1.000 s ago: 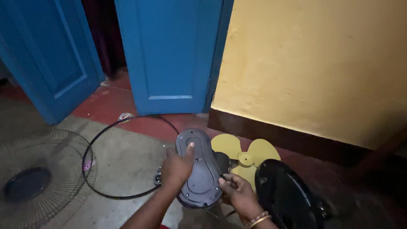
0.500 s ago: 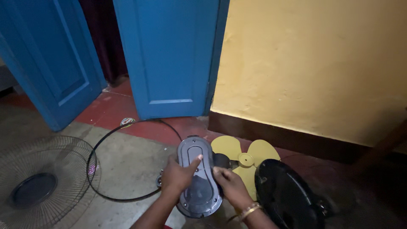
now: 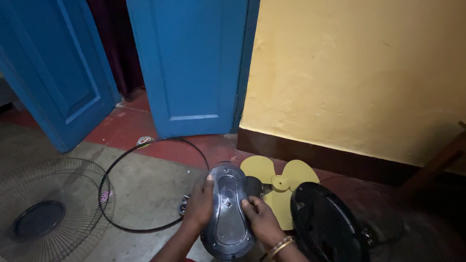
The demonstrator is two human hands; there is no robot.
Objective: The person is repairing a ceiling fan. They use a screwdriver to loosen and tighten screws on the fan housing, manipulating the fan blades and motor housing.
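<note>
While left hand (image 3: pixel 200 207) grips grey housing (image 3: pixel 228 213), right hand (image 3: pixel 261 221) fingers press its edge

Grey fan housing (image 3: pixel 228 213): moulded plastic, smooth, slight sheen, held betw. left hand (image 3: pixel 200 206) & right hand (image 3: pixel 262 222). Yellow fan blade (image 3: pixel 284 182): plastic, smooth, matt-ish. Black round base (image 3: pixel 325 225): plastic, glossy w/ faint highlights. Wire grille (image 3: pixel 43 213) at floor's left edge: thin metal wire, dull; centre disc dark, matt. Black ring (image 3: pixel 114 172): thin, smooth; material can't tell. Floor (image 3: pixel 145 194): rough grey cement, red painted strip nr doors. Wall (image 3: pixel 359 73): yellow plaster, uneven, matt. Doors (image 3: pixel 194 63): blue-painted wood, low sheen. Bangles (image 3: pixel 280 245): shiny metal.
</note>
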